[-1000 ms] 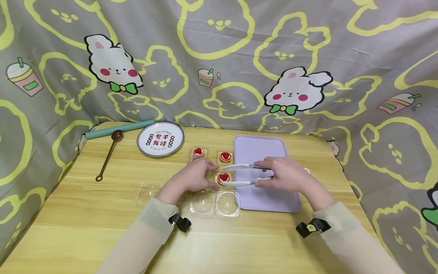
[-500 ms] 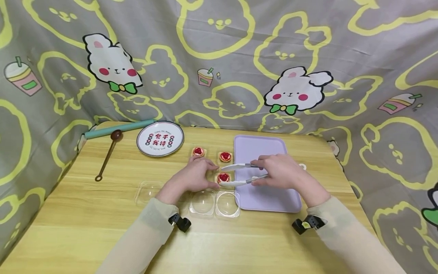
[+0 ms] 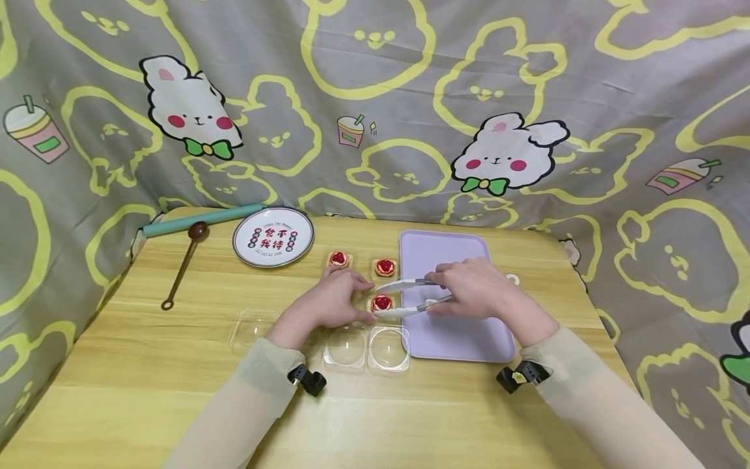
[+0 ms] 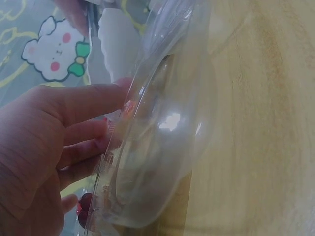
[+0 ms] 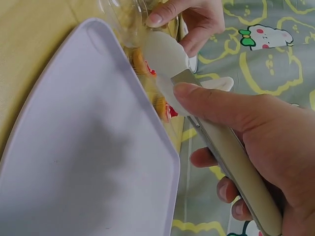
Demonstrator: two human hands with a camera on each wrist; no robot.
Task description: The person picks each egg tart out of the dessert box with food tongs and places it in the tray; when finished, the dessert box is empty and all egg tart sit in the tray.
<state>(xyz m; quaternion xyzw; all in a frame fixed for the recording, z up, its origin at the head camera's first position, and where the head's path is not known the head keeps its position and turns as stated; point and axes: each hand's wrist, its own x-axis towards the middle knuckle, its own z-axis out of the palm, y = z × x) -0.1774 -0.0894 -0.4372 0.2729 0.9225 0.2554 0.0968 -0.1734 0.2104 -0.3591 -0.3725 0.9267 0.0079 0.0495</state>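
Observation:
My right hand (image 3: 477, 290) grips a pair of tongs (image 3: 436, 303) with white tips, over the left edge of a lilac tray (image 3: 463, 342). The spread tips reach to either side of a red-topped tart (image 3: 383, 302) in an open clear plastic box. My left hand (image 3: 334, 298) holds that box, thumb on the near side and fingers on the far side. In the left wrist view, clear plastic lids (image 4: 162, 142) stand beside the left hand's thumb. Two more tarts are visible: one tart (image 3: 385, 267) behind, another tart (image 3: 338, 258) partly behind the left hand.
Clear plastic lids (image 3: 389, 349) lie in a row nearer the person, partly under the left arm. A white plate (image 3: 273, 238) with red lettering, a brown long-handled spoon (image 3: 186, 267) and a green rolling pin (image 3: 202, 219) lie back left. A patterned curtain (image 3: 398, 117) encloses the table.
My right hand and the tongs have shifted slightly left and away from me, bringing the tips further around the nearer tart. The left hand stays where it was.

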